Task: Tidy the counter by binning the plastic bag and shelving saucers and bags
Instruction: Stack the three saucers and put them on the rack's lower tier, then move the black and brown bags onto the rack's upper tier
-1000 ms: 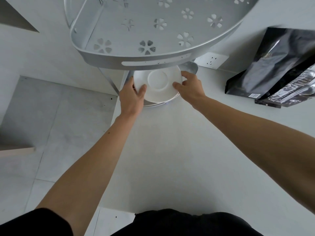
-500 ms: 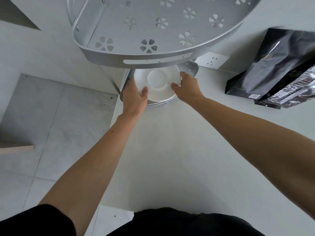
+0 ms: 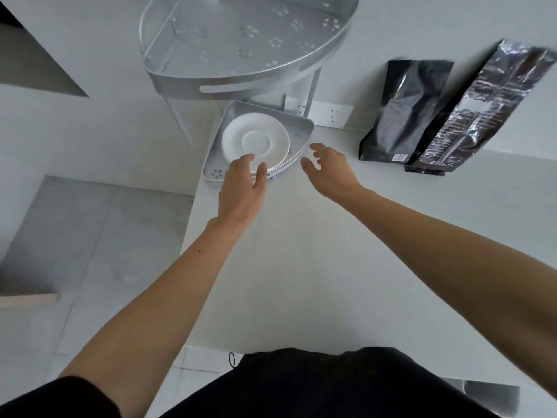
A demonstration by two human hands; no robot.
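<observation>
White saucers [image 3: 256, 141] lie stacked on the lower tier [image 3: 297, 137] of a silver corner shelf rack. My left hand [image 3: 242, 188] hovers at the stack's near edge, fingers spread, fingertips over the rim; whether they touch it I cannot tell. My right hand [image 3: 330, 168] is open just right of the tier, holding nothing. Two dark foil bags lean on the wall at the right: a black bag [image 3: 405, 111] and a shinier bag [image 3: 479, 111] overlapping it.
The rack's upper tier [image 3: 247, 40], perforated with flower holes, overhangs the saucers. Wall sockets [image 3: 331, 114] sit behind the rack. The white counter [image 3: 301, 251] ends at its left edge above a grey tiled floor [image 3: 90, 236].
Both hands let go of the saucer and drew back toward me. The saucers now rest on the lower tier. The view has pulled back and shifted right.
</observation>
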